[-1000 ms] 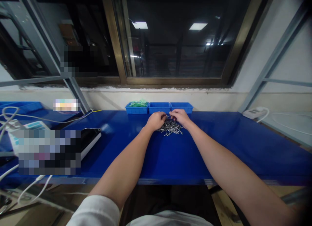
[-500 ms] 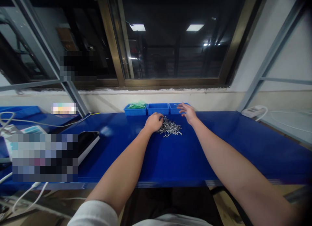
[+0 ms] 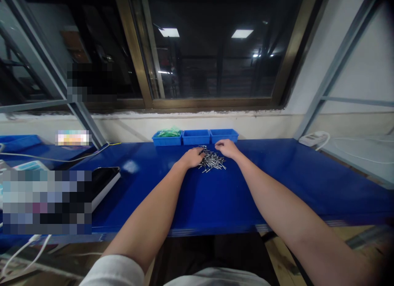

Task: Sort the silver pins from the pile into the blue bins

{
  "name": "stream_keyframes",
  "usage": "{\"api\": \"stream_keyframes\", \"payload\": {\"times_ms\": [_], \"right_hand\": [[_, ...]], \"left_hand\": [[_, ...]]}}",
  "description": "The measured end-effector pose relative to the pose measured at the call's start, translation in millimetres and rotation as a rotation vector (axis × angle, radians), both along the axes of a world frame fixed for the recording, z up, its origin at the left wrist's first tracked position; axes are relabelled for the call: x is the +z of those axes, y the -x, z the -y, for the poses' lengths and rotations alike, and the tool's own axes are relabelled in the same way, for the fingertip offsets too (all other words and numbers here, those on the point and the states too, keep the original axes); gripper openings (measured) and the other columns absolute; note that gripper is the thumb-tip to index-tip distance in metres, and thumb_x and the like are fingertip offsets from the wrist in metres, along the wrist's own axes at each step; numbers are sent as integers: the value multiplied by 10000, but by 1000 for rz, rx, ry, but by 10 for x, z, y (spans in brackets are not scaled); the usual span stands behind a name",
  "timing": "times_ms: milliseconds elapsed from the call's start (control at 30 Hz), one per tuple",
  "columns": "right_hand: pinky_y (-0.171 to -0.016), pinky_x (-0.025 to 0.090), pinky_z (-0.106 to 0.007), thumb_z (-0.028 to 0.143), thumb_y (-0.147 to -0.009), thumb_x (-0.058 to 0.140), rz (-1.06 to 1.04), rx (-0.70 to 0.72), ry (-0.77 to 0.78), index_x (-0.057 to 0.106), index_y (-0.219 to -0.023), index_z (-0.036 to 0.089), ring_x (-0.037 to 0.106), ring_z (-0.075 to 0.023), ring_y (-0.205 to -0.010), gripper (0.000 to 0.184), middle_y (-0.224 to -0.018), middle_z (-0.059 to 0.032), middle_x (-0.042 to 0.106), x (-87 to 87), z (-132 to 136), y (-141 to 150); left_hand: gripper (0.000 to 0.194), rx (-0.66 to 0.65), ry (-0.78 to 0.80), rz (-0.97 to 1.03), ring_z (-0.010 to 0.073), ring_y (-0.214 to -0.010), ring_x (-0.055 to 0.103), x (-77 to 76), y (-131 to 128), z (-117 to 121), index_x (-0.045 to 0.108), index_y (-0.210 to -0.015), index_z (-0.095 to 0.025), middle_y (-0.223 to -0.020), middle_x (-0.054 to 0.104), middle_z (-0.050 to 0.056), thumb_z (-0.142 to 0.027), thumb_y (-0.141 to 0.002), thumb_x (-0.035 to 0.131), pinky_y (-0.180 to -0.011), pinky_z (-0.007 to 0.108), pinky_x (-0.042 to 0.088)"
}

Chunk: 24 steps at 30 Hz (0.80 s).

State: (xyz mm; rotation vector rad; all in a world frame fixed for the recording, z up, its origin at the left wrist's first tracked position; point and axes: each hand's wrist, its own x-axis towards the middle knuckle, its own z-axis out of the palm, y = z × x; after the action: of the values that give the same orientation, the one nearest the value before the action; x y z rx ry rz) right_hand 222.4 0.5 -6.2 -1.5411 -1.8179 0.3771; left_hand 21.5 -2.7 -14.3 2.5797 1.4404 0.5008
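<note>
A loose pile of short, thin silver metal pins (image 3: 213, 160) lies on the blue tabletop (image 3: 209, 199). At the pile's left edge rests my left hand (image 3: 193, 157), its fingers curled in among the pins. A small dark piece shows by its fingertips, too small to name. My right hand (image 3: 228, 148) hovers behind the pile on the right, thumb and fingers drawn together; whatever is between them is hidden. Just beyond it stands the right blue bin (image 3: 227, 139), one of three in a row with the middle blue bin (image 3: 196, 141) and the left blue bin (image 3: 168, 141).
Green plastic packaging (image 3: 168, 132) fills the left bin. On the left of the table are a dark-topped white device (image 3: 106, 185) and cables. A white power strip (image 3: 312, 139) sits at the right by a grey frame post (image 3: 332, 72). Behind is a window.
My right hand moved from beside my left hand out to the right bin with fingers spread, then came back to the pile with fingers together. My left hand stayed at the pile.
</note>
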Motion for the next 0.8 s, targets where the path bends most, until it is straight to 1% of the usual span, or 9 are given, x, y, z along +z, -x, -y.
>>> {"api": "stream_keyframes", "payload": {"times_ms": [67,133,233,300,467,533,600,700,800], "right_hand": [[-801,427,-270,254,-691,588,122,38,-3,699,-855,198,609,-175,-837,206,-878,-40,688,-8,29,36],[-815,426,-263,265,-694,582,184,63,-5,705,-863,213,610,-177,-855,216,-888,-32,690,-24,45,59],[-834,421,-259,269,-706,562,217,60,-13,719,-808,232,603,-186,-895,191,-875,-17,694,-62,39,81],[-837,420,-258,275,-705,563,217,38,-6,721,-799,237,597,-192,-915,188,-881,-16,693,-86,21,100],[-800,430,-252,311,-688,590,213,-22,40,682,-966,217,599,-187,-899,308,-949,-43,675,-110,-37,167],[-788,425,-249,310,-698,580,234,-13,53,688,-940,213,602,-185,-882,282,-939,-48,675,-105,-47,183],[-763,423,-242,307,-699,580,239,3,70,701,-865,215,605,-181,-857,225,-910,-43,681,-91,-43,185],[-694,422,-222,288,-669,613,210,17,121,700,-778,207,611,-168,-803,161,-842,-30,689,-59,-20,174],[-641,410,-210,284,-663,629,201,26,170,698,-755,177,610,-162,-763,157,-808,-41,689,-30,-4,163]], "left_hand": [[437,-1,21,-11,203,-1205,418,2,-5,0,493,-1233,-183,-1312,452,58,-353,-868,323,-1004,279,298],[436,-2,42,-24,203,-1213,407,7,-5,3,504,-1225,-194,-1323,435,51,-364,-869,320,-1016,283,282],[422,-23,71,-37,200,-1211,410,17,1,12,547,-1182,-234,-1335,420,28,-395,-865,321,-1022,281,273],[417,-36,83,-35,200,-1208,414,20,5,14,573,-1151,-251,-1323,437,22,-410,-862,318,-1018,278,277],[381,-79,81,2,194,-1217,403,2,8,-3,633,-1054,-269,-1225,543,0,-412,-844,348,-1008,261,285],[353,-93,68,14,190,-1208,414,-3,8,-7,652,-1012,-279,-1194,567,-20,-393,-835,368,-1002,246,289],[329,-109,55,20,189,-1197,427,-1,9,-5,665,-983,-279,-1146,599,-31,-360,-824,388,-990,237,301],[310,-134,39,31,191,-1163,461,7,11,2,679,-949,-280,-1074,636,-45,-328,-812,405,-965,234,329],[304,-148,24,40,190,-1136,482,6,11,1,687,-926,-286,-1030,651,-58,-330,-812,408,-951,238,346]]}}
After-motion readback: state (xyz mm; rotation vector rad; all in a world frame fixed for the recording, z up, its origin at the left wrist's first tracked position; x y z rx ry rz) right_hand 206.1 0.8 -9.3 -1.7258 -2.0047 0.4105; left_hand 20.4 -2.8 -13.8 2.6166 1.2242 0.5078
